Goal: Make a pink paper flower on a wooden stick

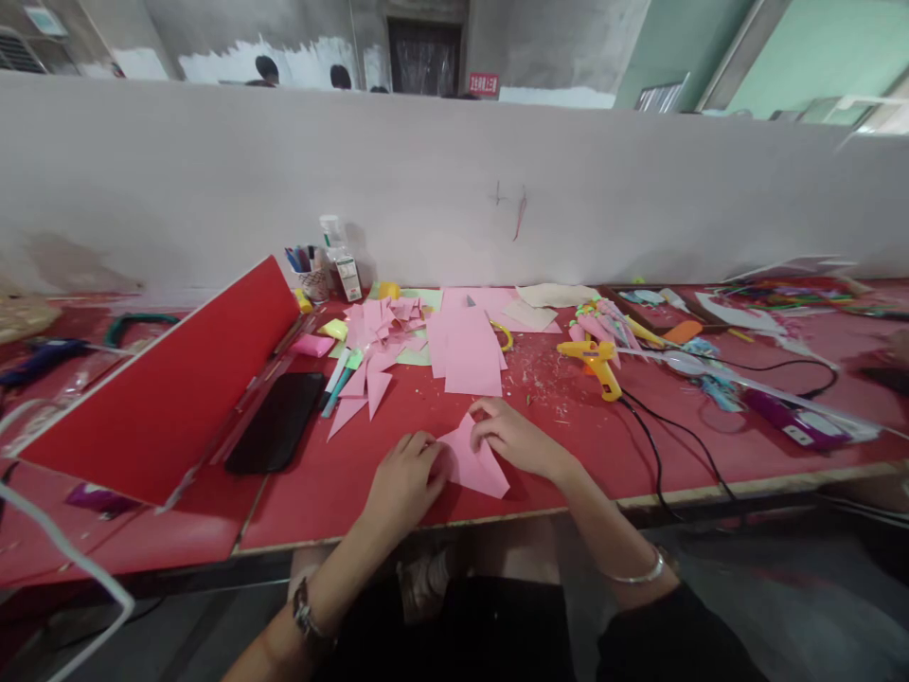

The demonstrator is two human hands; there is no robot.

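A folded sheet of pink paper (pixel 477 467) lies on the red table near its front edge, between my hands. My left hand (pixel 408 476) grips the paper's left corner, fingers bent over it and the thumb hidden. From the right, my right hand (pixel 512 438) has curled fingers closed on the upper part of the same paper. Just beyond is a stack of flat pink sheets (pixel 472 352). To its left are cut pink triangles (pixel 379 388) and a heap of folded pink pieces (pixel 390 322). The yellow handle of scissors (pixel 506 333) shows beside the stack.
A yellow glue gun (pixel 597 365) with a black cord lies to the right, near a bundle of pink cones (pixel 603 322). On the left are a black phone (pixel 276 421) and a slanted red board (pixel 177 398). A pen cup (pixel 311 279) stands by the white partition (pixel 426 189).
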